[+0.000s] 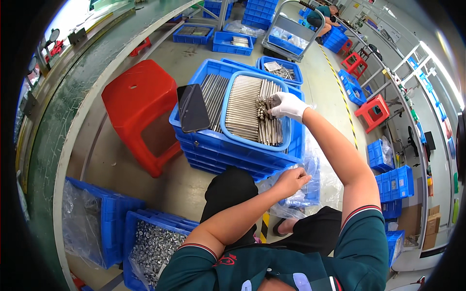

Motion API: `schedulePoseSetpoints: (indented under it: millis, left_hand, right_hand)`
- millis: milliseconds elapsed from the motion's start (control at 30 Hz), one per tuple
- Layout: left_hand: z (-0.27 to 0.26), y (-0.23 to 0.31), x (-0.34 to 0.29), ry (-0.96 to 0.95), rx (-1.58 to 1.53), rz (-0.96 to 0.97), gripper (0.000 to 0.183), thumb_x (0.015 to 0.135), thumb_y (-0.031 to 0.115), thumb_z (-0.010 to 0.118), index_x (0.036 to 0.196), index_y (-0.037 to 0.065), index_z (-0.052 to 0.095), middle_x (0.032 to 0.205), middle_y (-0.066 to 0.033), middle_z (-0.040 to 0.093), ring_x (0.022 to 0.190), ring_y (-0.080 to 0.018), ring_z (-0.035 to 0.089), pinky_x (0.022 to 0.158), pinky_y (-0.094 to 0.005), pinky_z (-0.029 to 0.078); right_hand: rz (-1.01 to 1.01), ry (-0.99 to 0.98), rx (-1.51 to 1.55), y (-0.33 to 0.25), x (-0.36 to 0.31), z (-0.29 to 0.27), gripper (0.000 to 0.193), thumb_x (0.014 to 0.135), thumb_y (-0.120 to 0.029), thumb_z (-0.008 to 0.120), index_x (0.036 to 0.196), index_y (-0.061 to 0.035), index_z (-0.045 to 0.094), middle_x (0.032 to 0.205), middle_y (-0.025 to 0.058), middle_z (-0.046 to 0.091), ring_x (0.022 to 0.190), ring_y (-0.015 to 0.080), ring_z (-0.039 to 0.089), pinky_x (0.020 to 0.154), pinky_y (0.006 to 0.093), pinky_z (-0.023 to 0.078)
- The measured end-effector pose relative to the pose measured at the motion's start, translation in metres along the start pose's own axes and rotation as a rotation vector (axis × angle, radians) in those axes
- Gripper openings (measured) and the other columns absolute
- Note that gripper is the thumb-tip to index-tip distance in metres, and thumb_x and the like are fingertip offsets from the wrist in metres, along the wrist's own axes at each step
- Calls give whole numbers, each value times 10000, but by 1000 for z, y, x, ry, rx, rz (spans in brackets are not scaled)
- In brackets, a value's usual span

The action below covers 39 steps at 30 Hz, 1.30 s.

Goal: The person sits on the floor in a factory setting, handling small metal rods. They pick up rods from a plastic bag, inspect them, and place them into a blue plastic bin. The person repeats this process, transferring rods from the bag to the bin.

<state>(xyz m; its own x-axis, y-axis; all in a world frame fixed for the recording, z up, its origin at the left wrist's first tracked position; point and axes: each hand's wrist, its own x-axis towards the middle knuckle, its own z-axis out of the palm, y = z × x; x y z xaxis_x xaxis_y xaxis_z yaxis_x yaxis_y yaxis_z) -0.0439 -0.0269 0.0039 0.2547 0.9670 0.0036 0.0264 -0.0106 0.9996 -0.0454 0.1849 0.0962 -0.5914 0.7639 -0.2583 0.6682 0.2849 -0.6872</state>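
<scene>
My right hand, in a white glove, has its fingers closed at a cluster of thin metal rods whose ends face up. Beneath it, a light blue basket holds neat rows of silvery rods, with looser ones on its right side. My left hand is bare, its fingers curled together above clear plastic bags; whatever is between them, if anything, is hidden. The basket rests on stacked blue crates. Longer dark rods lie to its left, beside a black phone on the rim.
A red stool stands left of the crates, by a green workbench. Small metal parts fill a crate at lower left. Clear bags lie at the right. A trolley and a seated person are farther back.
</scene>
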Motion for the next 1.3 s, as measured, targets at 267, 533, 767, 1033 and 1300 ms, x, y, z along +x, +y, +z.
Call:
schedulePoseSetpoints:
  millis: [267, 533, 767, 1033, 1300]
  left_hand:
    - [-2, 6, 0, -24, 38, -24, 280, 882, 294, 611, 873, 14, 609, 649, -41, 562, 595, -132, 507, 566, -316, 415]
    - [-4, 10, -2, -37, 16, -54, 288, 887, 299, 602, 879, 11, 605, 658, -49, 564, 612, -130, 513, 570, -311, 414]
    - [-6, 15, -3, -28, 48, -60, 291, 887, 292, 601, 893, 1, 615, 683, -55, 580, 628, -136, 524, 588, -312, 417]
    - [-3, 11, -3, -1, 43, -46, 309, 874, 303, 602, 903, -4, 629, 707, -104, 601, 661, -208, 561, 623, -351, 431]
    - [-9, 10, -6, 23, 20, -27, 331, 836, 325, 626, 826, -6, 615, 703, -158, 604, 669, -290, 588, 623, -394, 442]
  right_hand:
    - [-97, 153, -463, -17, -4, 5, 537, 696, -161, 705, 1194, -25, 556, 1022, 143, 632, 908, 268, 620, 824, 320, 489]
    - [-105, 74, -355, -26, 11, 7, 533, 759, -319, 659, 1204, -38, 574, 1128, 180, 617, 1046, 297, 587, 923, 325, 436]
    - [8, 196, -433, -47, 15, 27, 494, 758, -439, 563, 1033, -41, 658, 1035, 184, 654, 984, 314, 620, 874, 345, 465]
    - [26, 301, -463, -54, 11, 35, 363, 725, -308, 536, 948, -52, 664, 1011, 181, 654, 966, 319, 617, 851, 373, 478]
    - [-194, 424, -682, -35, -6, 26, 227, 737, -216, 526, 842, -50, 641, 923, 175, 647, 906, 345, 607, 811, 414, 485]
